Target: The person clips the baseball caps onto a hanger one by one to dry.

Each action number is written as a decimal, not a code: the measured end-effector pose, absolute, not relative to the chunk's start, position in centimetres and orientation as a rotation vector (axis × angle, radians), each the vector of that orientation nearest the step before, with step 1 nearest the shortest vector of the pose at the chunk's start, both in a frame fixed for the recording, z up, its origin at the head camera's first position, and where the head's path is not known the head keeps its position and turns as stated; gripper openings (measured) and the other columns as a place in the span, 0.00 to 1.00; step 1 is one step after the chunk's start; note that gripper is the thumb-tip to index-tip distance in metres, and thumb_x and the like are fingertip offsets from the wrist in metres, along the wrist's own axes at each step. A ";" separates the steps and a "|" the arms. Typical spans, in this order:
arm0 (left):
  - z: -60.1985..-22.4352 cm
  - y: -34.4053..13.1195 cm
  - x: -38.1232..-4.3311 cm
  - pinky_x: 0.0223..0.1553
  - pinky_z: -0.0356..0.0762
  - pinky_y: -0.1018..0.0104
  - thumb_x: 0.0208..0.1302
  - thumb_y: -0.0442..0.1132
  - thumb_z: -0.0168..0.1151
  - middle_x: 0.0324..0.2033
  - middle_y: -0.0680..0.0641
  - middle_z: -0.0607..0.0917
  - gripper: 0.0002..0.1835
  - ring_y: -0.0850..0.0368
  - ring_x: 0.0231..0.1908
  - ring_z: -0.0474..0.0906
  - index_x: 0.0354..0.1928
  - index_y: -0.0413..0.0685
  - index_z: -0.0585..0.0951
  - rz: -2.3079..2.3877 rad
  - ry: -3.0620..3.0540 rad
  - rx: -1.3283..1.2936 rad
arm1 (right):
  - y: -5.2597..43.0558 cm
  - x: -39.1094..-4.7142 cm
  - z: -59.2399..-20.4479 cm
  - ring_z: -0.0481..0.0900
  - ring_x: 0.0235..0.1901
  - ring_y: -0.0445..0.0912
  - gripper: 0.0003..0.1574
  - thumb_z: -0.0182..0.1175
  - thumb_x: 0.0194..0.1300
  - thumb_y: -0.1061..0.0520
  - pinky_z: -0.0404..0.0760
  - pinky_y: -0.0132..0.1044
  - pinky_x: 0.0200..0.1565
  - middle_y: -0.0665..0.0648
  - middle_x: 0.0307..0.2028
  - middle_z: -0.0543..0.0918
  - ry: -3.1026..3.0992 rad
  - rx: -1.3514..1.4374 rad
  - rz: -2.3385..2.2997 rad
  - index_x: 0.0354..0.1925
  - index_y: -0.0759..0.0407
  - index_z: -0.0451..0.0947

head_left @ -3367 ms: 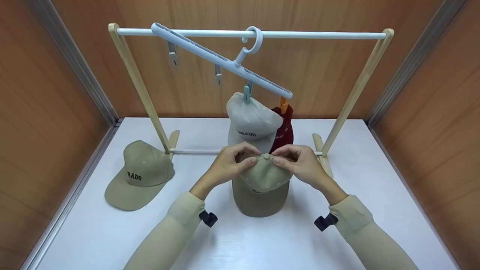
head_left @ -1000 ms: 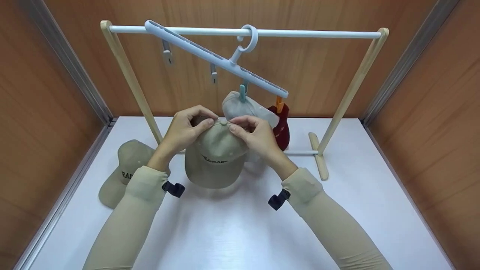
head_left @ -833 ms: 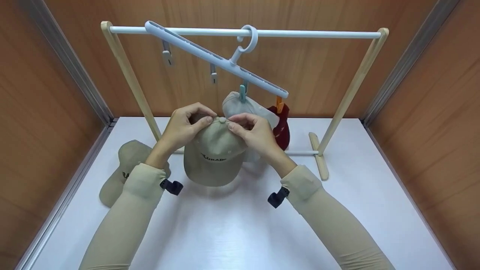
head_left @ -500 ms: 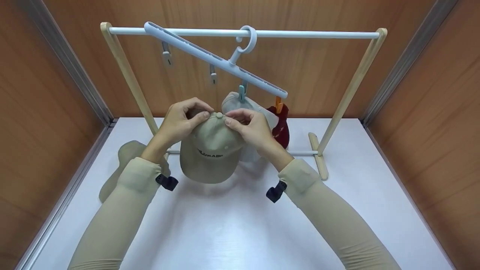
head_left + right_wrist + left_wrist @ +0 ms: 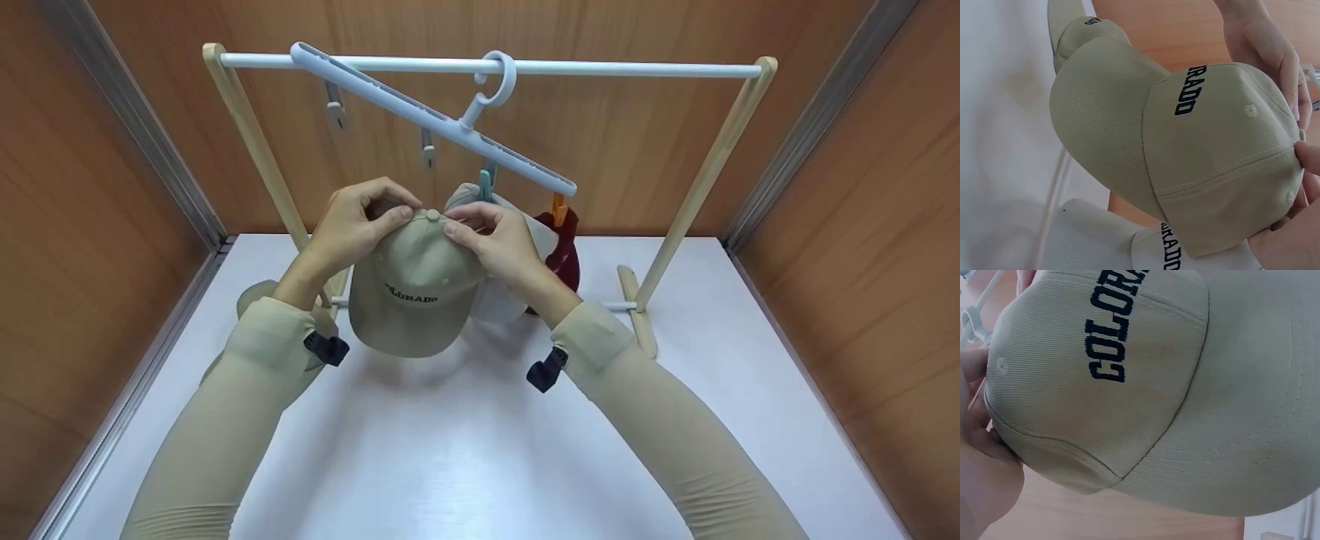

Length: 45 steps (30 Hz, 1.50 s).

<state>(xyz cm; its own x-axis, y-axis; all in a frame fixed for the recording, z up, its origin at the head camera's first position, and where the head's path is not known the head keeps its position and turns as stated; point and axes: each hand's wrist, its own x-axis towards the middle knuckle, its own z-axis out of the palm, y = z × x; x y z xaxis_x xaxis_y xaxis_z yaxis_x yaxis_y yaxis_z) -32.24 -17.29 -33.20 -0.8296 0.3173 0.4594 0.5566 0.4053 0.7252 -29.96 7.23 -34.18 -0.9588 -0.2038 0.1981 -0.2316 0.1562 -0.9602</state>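
Note:
A khaki baseball cap with dark lettering hangs brim-down between both hands. My left hand pinches its crown beside the top button, and my right hand pinches the other side of that button. In the left wrist view the cap's lettering reads COLOR before it leaves the frame. Above and behind the held cap, a pale blue hanger hooks over the rack's rod. Two grey clips dangle bare from its left half. A teal clip grips a light grey cap, and an orange clip grips a dark red cap.
A second khaki cap lies on the white table at left, mostly hidden by the left forearm. The rack's wooden legs stand at both sides. Wood-grain panels enclose the table at the back and sides.
Both hands have lifted the khaki cap from the table's middle, up and to the left, toward the hanger's bare clips. The left forearm now covers most of the second khaki cap.

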 end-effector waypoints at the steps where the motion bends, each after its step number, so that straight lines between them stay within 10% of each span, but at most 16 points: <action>1: -33.1 -17.3 -32.3 0.38 0.76 0.68 0.77 0.40 0.66 0.44 0.52 0.90 0.07 0.56 0.38 0.79 0.49 0.51 0.90 -1.384 -2.413 -0.769 | 7.2 -30.0 -34.1 0.79 0.48 0.48 0.12 0.72 0.72 0.52 0.83 0.38 0.49 0.54 0.47 0.85 -2.372 0.443 1.980 0.52 0.50 0.90; 30: -32.1 -16.9 -34.1 0.37 0.75 0.68 0.77 0.42 0.66 0.42 0.52 0.89 0.07 0.57 0.37 0.78 0.49 0.52 0.89 -1.379 -2.426 -0.738 | 6.6 -31.3 -32.8 0.84 0.52 0.46 0.12 0.69 0.74 0.52 0.83 0.39 0.58 0.51 0.48 0.89 -2.396 0.310 1.939 0.53 0.48 0.89; 45: -30.5 -16.3 -34.7 0.64 0.77 0.53 0.79 0.53 0.61 0.62 0.45 0.84 0.29 0.51 0.60 0.81 0.74 0.49 0.71 -1.345 -2.529 -0.702 | 6.4 -31.5 -32.7 0.85 0.51 0.44 0.12 0.68 0.74 0.54 0.83 0.36 0.58 0.50 0.48 0.89 -2.339 0.353 1.930 0.53 0.50 0.89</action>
